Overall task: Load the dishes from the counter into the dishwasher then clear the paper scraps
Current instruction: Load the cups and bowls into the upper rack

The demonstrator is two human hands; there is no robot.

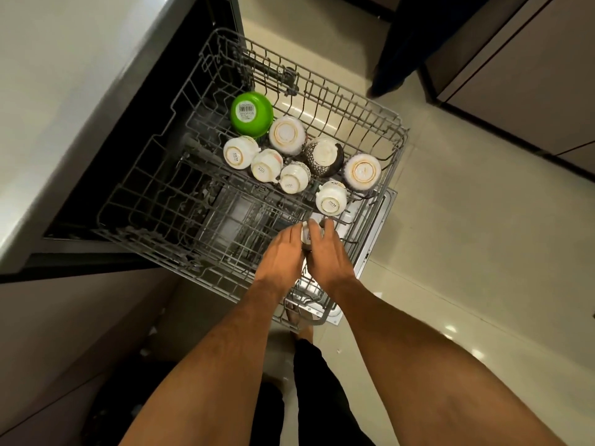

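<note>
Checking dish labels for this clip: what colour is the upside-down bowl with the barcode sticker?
Bright green bowl, white barcode sticker on its base; head view.

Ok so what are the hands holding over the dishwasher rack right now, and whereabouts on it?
A small white cup, held between the left hand and right hand, whose fingers close on its sides, over the rack. The hands hide most of it.
</note>
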